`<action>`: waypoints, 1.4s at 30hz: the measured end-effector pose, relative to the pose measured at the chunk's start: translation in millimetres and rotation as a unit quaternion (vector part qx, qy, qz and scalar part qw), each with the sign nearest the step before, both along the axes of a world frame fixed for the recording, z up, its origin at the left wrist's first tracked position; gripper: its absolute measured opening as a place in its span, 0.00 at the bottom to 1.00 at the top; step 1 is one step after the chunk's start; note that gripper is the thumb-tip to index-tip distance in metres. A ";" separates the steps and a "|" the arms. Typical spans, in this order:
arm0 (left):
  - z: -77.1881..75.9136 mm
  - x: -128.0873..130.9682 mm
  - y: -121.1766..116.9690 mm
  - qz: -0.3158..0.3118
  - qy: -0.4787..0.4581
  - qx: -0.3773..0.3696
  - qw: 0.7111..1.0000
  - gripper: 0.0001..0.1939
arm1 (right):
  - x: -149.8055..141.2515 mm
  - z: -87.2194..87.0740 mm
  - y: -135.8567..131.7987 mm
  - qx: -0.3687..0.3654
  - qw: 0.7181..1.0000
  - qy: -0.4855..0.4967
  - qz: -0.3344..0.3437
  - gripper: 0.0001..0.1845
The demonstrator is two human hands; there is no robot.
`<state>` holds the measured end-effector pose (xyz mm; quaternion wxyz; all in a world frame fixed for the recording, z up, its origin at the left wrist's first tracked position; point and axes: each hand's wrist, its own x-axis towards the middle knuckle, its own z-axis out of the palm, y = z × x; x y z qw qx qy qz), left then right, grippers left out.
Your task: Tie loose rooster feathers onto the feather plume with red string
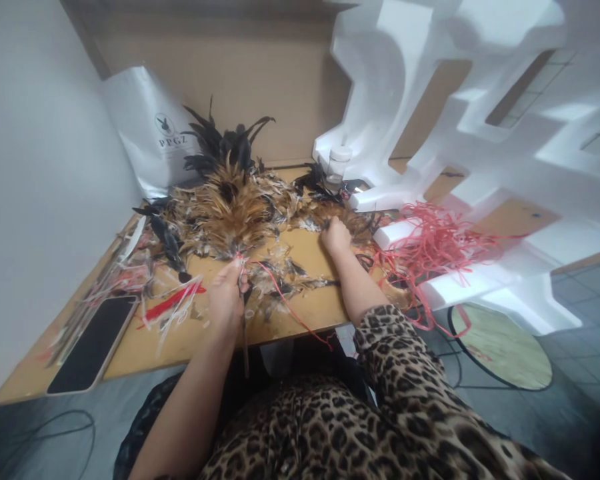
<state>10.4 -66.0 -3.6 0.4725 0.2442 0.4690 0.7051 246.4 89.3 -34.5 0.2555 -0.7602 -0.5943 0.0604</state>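
Observation:
My left hand [226, 288] is closed around the thin stick of a feather duster [235, 210], just below its head. Brown feathers fan out above the hand, with long black ones at the top. Red strip [290, 308] is wound at the base of the feathers, and its loose end trails right and down over the table edge. My right hand [336, 237] is at the pile of loose brown feathers [347, 220] on the right, fingers curled in. What those fingers hold is hidden. Feather scraps [275, 277] lie between the hands.
A phone [93, 343] and thin sticks [87, 290] lie at the left of the wooden table [190, 340]. Behind stands a silver bag [143, 133]. A clear jar [338, 163], tangled pink strips [430, 250] and large white foam pieces [480, 147] are right. A round stool [503, 347] stands below.

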 end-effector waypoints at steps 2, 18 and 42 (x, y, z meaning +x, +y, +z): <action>0.5 1.7 1.4 0.002 -0.002 -0.003 1.000 0.13 | 3.6 -0.3 0.5 0.012 0.998 0.052 -0.015 0.15; -0.7 15.9 9.2 -0.007 -0.012 0.001 1.000 0.14 | -46.6 49.9 -46.7 -0.144 0.631 0.688 0.327 0.19; -16.0 21.6 11.9 0.003 -0.017 0.031 0.999 0.10 | -122.2 18.3 -89.1 -0.210 0.617 0.685 0.325 0.22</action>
